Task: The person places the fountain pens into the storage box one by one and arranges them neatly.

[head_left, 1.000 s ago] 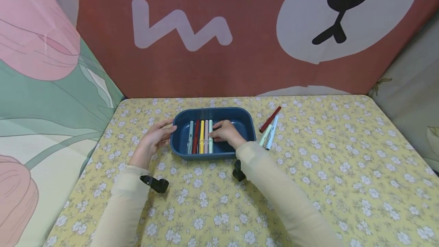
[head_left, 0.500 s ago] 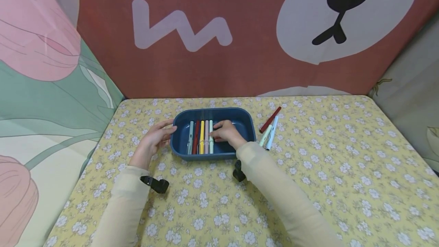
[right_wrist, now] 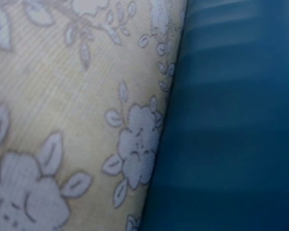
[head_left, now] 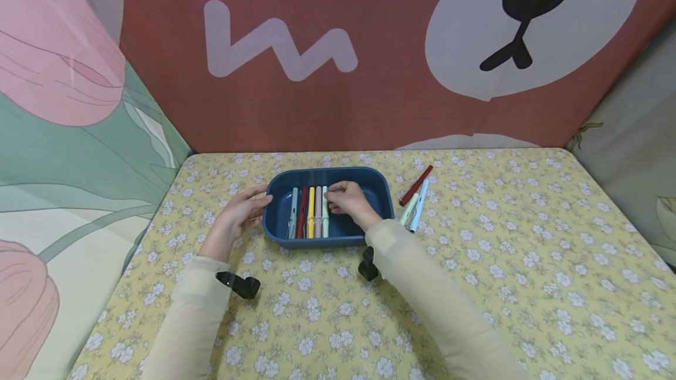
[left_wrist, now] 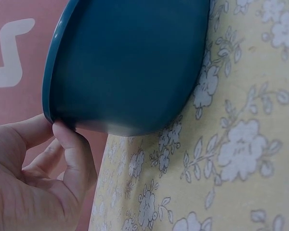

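Observation:
A dark blue rectangular box with rounded corners sits on the cloth. Inside it, pens with wire clips lie side by side: a grey pen, a dark red pen, a yellow pen, a pinkish-grey pen and a pale green pen at the right of the row. My left hand pinches the box's left rim between thumb and fingers, also seen in the left wrist view. With curled fingers, my right hand reaches into the box and holds the pale green pen near its upper end.
Right of the box lie another dark red pen, a light blue pen and a mint pen, the latter two close together. The floral tablecloth runs back to a reddish-brown printed backdrop. The right wrist view holds only cloth and box wall.
My right hand has slid slightly up along the pale green pen, towards its far end. That pen has shifted a little to the right. The left hand stays on the rim.

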Demonstrator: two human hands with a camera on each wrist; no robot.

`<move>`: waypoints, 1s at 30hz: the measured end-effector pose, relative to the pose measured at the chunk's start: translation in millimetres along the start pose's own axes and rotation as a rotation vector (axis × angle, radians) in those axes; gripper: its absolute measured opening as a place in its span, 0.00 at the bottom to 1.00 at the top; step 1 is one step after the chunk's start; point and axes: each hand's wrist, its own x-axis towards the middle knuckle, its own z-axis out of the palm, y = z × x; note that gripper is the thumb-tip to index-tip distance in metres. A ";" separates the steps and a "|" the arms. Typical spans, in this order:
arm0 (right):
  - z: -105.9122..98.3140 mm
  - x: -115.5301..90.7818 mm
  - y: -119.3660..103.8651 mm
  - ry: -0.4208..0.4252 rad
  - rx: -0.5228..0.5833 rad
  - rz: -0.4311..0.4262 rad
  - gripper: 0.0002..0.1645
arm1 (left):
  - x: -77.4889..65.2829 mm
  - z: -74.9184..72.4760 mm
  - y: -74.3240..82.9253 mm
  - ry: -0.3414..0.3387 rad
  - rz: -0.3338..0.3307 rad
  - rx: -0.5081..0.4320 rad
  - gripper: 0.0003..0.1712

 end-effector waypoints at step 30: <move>-48.2 -21.4 -27.6 -0.041 0.167 -0.155 0.24 | -0.4 0.6 -0.3 0.007 0.003 0.026 0.35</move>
